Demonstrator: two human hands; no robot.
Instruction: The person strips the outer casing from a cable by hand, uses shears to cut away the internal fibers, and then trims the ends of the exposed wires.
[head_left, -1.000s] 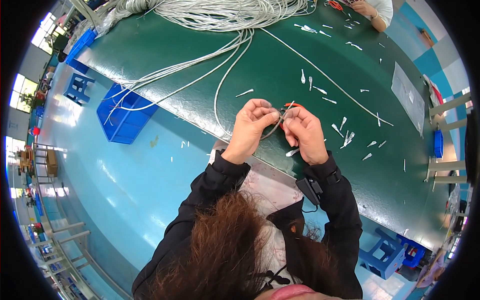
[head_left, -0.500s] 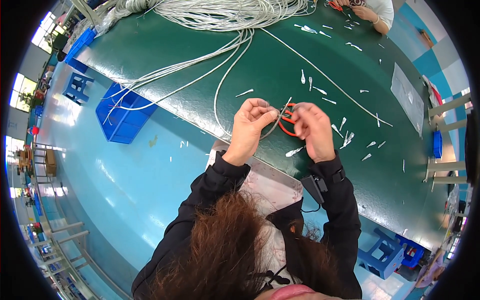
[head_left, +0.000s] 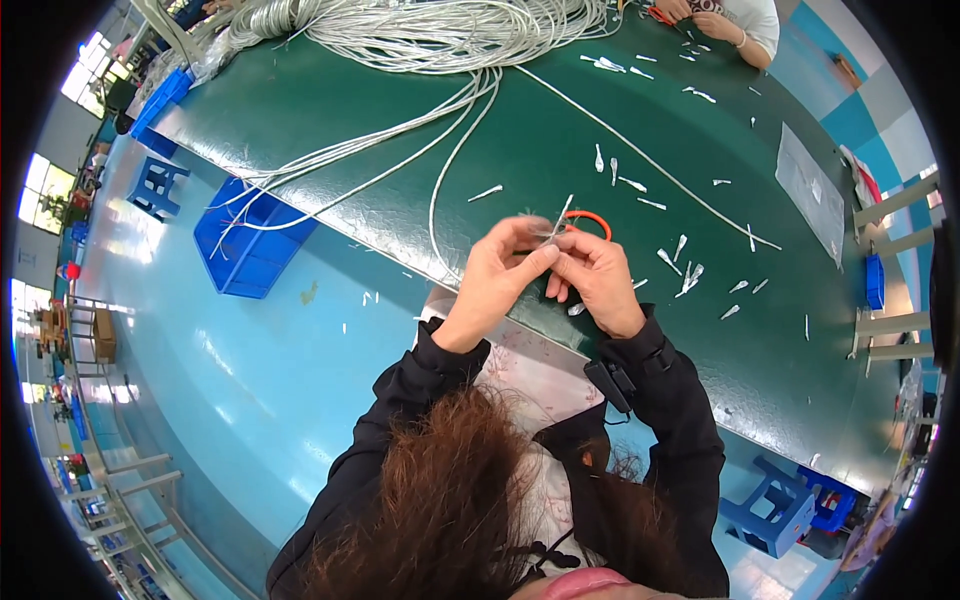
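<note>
Grey cable end (head_left: pixel 563 214): juts from meeting point of both thumbs, long axis away from body and slightly right | over green table (head_left: pixel 380 100), near its front edge | left hand (head_left: pixel 500 288): closed in a pinch on it, fingers blurred | right hand (head_left: pixel 602 288): curled, equally near, hold unclear | just beyond: orange-handled tool (head_left: pixel 590 214).
</note>
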